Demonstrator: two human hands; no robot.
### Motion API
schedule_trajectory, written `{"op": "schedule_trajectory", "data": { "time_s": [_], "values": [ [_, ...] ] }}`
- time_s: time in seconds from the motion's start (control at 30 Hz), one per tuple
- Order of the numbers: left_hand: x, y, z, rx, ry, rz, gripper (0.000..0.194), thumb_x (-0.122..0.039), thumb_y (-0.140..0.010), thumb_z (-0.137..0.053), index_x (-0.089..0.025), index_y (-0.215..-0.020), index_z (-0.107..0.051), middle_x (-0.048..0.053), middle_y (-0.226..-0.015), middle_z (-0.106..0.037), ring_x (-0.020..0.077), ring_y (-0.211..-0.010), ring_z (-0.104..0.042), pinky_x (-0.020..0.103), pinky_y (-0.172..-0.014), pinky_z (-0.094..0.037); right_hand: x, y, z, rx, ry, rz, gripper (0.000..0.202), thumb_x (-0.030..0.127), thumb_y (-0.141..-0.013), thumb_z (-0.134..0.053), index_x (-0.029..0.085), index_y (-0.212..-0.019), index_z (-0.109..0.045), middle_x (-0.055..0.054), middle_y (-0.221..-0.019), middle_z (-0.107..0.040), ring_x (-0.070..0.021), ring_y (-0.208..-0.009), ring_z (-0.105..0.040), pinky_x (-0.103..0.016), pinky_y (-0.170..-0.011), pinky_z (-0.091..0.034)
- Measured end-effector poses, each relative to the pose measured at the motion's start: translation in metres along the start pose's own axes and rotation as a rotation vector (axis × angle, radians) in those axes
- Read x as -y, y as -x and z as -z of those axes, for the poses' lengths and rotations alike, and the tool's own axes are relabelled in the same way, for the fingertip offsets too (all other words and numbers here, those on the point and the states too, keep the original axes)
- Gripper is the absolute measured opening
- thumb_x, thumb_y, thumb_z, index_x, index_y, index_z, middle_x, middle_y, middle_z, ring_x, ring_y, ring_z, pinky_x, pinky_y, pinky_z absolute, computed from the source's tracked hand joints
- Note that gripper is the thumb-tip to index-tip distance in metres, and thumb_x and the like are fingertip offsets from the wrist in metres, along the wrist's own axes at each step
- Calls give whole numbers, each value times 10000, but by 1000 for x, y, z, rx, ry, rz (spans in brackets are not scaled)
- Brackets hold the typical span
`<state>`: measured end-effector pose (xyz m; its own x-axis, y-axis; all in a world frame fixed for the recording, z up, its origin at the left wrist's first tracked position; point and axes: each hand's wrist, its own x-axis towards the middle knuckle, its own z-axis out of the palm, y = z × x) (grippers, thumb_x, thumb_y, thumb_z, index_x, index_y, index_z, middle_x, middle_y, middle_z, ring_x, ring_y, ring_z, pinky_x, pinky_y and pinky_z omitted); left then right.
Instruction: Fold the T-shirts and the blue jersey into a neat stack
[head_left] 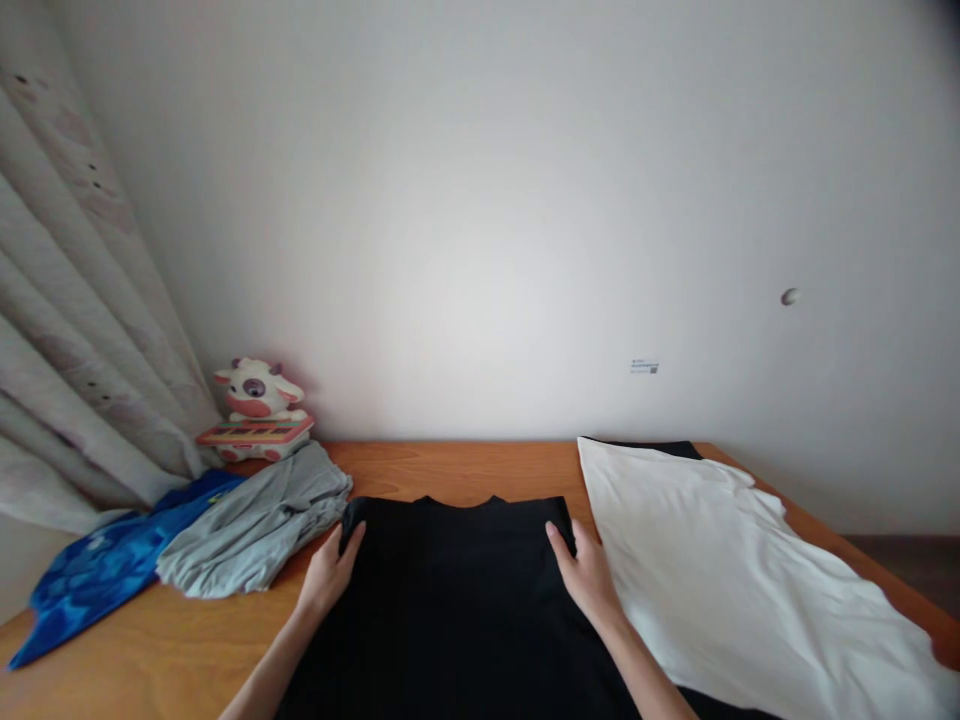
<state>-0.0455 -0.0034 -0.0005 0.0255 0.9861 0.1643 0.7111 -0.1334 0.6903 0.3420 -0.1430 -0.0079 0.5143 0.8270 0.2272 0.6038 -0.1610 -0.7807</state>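
Observation:
A black T-shirt (457, 590) is stretched out between my two hands, its neckline toward the wall. My left hand (330, 575) grips its upper left corner, thumb on top and the fingers under the cloth. On the other side, my right hand (586, 572) pinches the upper right corner the same way. The lower part of the shirt runs out of view at the bottom. Close to my left hand lies a crumpled grey garment (259, 525). Beside my right hand is a white garment (720, 560), spread over something black that shows at its edges.
A blue garment (112, 570) lies partly under the grey one on the wooden table (450, 462). A cow-shaped toy keyboard (259, 415) stands at the back left by a curtain (82, 330). The wall (480, 220) rises behind the table.

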Motion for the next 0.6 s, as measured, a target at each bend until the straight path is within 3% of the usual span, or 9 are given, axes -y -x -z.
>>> {"op": "schedule_trajectory", "data": {
  "time_s": [0.1, 0.23, 0.37, 0.43, 0.5, 0.6],
  "values": [
    [-28, -3, 16, -36, 123, -161, 632, -749, -834, -459, -174, -985, -674, 55, -876, -762, 322, -959, -723, 356, -877, -575, 22, 12, 36, 4, -235, 38, 678, 767, -869, -443, 163, -1042, -698, -158, -1017, -769, -335, -1060, -700, -375, -931, -528],
    [-72, -10, 46, 20, 231, -262, 680, -846, -723, -560, -202, -898, -693, 11, -771, -741, 294, -830, -727, 338, -761, -615, 42, 42, 92, -10, -410, 37, 581, 684, -856, -582, 175, -1106, -710, -142, -1151, -754, -337, -1139, -671, -392, -993, -518],
    [-121, -22, 56, 216, 270, -324, 636, -799, -759, -594, -221, -1000, -704, 12, -843, -767, 298, -869, -730, 359, -776, -630, 25, 85, 136, -56, -476, -99, 556, 634, -806, -678, 202, -1150, -736, -113, -1223, -742, -348, -1223, -637, -417, -1053, -503],
    [-151, -35, 45, 316, 259, -387, 638, -791, -774, -584, -225, -1043, -703, 15, -891, -773, 308, -889, -725, 376, -785, -630, 5, 106, 152, -121, -475, -212, 555, 626, -753, -731, 222, -1133, -757, -92, -1226, -745, -358, -1252, -621, -424, -1047, -515],
    [-193, -54, 21, 384, 221, -494, 645, -788, -800, -552, -221, -1068, -702, 20, -951, -774, 313, -932, -714, 381, -825, -614, -12, 122, 166, -198, -464, -319, 574, 611, -692, -783, 233, -1123, -768, -78, -1219, -749, -368, -1251, -622, -420, -1005, -550],
    [-283, -86, -37, 431, 109, -710, 600, -727, -889, -473, -210, -1100, -693, 43, -1081, -761, 303, -1021, -690, 386, -936, -555, -24, 128, 185, -298, -482, -391, 597, 590, -676, -803, 222, -1145, -764, -85, -1225, -745, -362, -1232, -637, -397, -961, -580]
  ]
}}
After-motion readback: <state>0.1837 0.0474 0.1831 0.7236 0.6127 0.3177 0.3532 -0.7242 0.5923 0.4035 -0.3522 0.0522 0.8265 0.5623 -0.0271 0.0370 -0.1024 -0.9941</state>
